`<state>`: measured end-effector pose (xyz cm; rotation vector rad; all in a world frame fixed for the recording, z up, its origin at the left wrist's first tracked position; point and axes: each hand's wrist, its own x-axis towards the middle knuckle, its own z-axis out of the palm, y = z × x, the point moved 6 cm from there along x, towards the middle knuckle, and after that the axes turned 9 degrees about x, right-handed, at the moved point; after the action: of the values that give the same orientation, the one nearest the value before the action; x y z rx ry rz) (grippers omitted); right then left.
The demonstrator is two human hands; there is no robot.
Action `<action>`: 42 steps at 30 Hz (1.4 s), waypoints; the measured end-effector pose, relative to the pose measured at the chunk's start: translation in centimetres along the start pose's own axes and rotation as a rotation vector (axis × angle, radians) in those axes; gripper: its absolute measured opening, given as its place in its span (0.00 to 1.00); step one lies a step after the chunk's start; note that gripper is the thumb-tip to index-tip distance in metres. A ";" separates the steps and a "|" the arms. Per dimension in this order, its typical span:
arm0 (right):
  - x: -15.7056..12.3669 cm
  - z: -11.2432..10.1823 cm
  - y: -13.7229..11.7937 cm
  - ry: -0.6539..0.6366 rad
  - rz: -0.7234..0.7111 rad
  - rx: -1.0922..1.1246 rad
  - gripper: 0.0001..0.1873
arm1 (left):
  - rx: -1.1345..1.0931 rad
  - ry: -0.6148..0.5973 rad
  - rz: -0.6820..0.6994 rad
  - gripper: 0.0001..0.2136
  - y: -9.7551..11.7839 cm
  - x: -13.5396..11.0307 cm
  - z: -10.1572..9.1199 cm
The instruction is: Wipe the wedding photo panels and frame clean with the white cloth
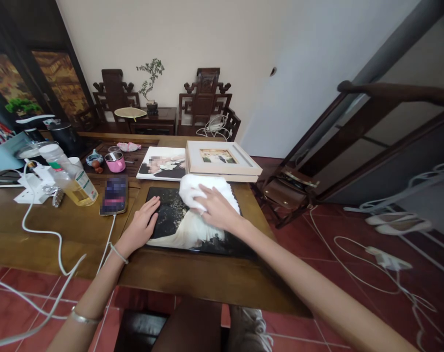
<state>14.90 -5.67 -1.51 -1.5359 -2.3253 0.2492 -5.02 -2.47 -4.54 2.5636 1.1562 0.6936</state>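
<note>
A dark, glossy photo panel [172,215] showing a pale gown lies flat on the wooden table. My right hand [216,205] presses a bunched white cloth [192,188] onto the panel's upper part, fingers bent over the cloth. The cloth and hand hide part of the picture. My left hand [143,224] rests on the panel's left edge, fingers stretched out and holding nothing. Just behind the panel are a second photo panel [161,168] and a pale framed picture [222,155], which overlaps it.
Left on the wooden table [203,274] are a phone [114,194] on a cable, an oil-coloured bottle [80,188], a white power strip [34,183] and a pink cup [115,162]. White cables trail over the front edge. A dark wooden chair [299,188] stands at right.
</note>
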 end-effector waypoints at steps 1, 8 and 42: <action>0.5 -0.1 0.3 0.008 0.014 0.002 0.17 | 0.003 -0.004 -0.003 0.19 0.0 0.0 0.0; -4.3 2.0 -7.1 -0.110 -0.146 0.098 0.20 | -0.002 -0.039 -0.024 0.20 0.2 -0.1 0.0; -6.4 0.2 -0.9 0.096 0.225 -0.127 0.15 | -0.009 -0.026 -0.012 0.19 -0.2 -0.3 0.4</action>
<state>16.36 -11.86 -2.54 -1.8315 -2.1305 0.0808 -5.15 -2.57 -5.07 2.5484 1.1559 0.6596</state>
